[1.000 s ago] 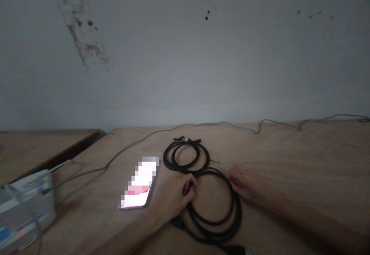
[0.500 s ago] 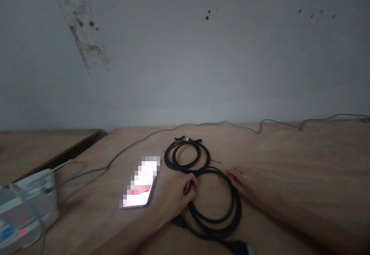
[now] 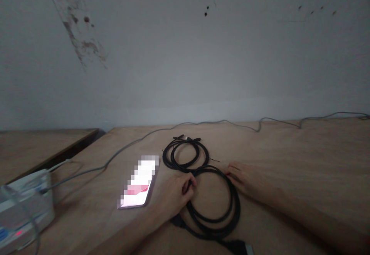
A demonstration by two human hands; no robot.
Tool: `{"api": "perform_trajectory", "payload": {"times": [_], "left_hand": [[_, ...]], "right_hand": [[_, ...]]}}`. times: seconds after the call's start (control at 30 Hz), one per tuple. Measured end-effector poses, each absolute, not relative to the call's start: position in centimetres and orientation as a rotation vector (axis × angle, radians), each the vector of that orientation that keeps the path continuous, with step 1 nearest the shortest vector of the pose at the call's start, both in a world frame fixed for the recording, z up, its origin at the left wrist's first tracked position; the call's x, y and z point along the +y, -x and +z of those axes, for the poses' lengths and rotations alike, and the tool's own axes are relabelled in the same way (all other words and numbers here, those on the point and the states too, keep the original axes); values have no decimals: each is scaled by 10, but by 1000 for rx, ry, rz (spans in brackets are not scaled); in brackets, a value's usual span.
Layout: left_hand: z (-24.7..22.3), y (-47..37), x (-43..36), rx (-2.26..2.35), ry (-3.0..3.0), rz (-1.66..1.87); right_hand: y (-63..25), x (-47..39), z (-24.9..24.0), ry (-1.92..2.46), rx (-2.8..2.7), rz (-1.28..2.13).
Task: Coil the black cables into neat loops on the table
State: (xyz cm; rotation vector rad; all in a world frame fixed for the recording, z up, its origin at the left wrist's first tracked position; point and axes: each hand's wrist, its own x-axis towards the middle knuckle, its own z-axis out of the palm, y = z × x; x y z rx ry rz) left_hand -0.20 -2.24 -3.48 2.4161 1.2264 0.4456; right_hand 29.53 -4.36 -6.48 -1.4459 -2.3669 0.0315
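Note:
A larger coil of black cable [image 3: 237, 208] lies on the wooden table, with a plug at its lower right end. My left hand [image 3: 183, 191] is closed round the coil's left side. On the upper right side of that coil, my right hand [image 3: 239, 176] rests with its fingers apart, fingertips at the cable's edge. A smaller black cable coil [image 3: 164, 158] lies just behind, touching or nearly touching the larger one.
A lit phone [image 3: 140, 183] lies left of my left hand. At the far left is a white power strip [image 3: 29, 205] with a red light. A thin grey cable [image 3: 124, 147] runs along the table's back edge by the wall.
My right hand has lifted slightly and its fingers have spread from the cable. My left hand keeps its place on the coil. The whole view has shifted a little.

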Motion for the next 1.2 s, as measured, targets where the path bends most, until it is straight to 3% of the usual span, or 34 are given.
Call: {"api": "perform_trajectory", "payload": {"times": [0.6,1.0,1.2], "left_hand": [[-34,1,-22,1226,-2411,437],[-30,0,-24,1236,-2407,410],[-30,0,-24,1224,-2425,419]], "right_hand": [[-303,-48,-49,1408,-2338,271],[-307,-48,-55,1240,-2511,-146],[-305,-48,-55,1348,-2382,68]]}}
